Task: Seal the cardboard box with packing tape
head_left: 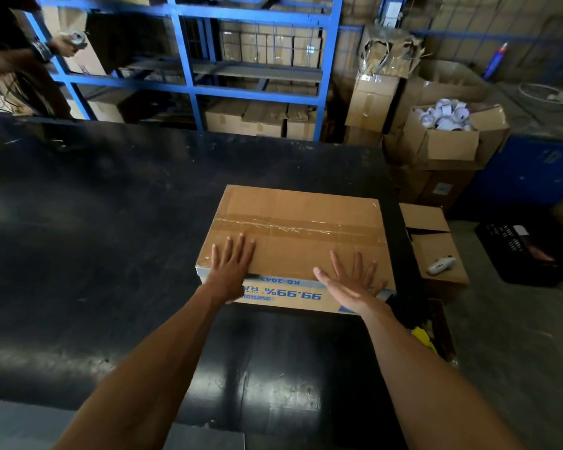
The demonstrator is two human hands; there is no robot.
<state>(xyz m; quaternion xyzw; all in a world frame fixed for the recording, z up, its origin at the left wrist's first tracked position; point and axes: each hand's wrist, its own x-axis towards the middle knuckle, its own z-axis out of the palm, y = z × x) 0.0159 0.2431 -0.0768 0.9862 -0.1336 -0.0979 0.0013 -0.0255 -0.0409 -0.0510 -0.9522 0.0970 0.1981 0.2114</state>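
While both of my arms reach forward, the cardboard box (298, 241) lies flat on the black tabletop (95, 222), close to the tabletop's right edge, at about 12 o'clock from where I stand. My left hand (229, 269) rests palm-down on the box's near-left corner, fingers spread flat and gripping nothing; the wrist hangs over the near side wall. My right hand (351, 280) lies toward the near-right corner, also open with fingers splayed, its palm tilted slightly inward, holding nothing. I cannot tell whether its palm presses fully on the cardboard. A strip of clear packing tape (293, 227) runs across the lid from 9 o'clock to 3 o'clock, just beyond my fingertips, wrinkled near its middle. Blue print (293, 293) on the near wall reads upside down to me.

Off the tabletop at 3 o'clock from the box stands a lower open carton (436, 245) with a white handheld object (441, 265) lying on its flap. Farther out at 3 o'clock sits a black crate (530, 254) on the floor. At 1 o'clock an open box (446, 144) holds white rolls (442, 116). Blue shelving (192, 79) stacked with cartons fills 12 o'clock beyond the tabletop. At 10 o'clock another person's hand (67, 43) holds something I cannot make out.
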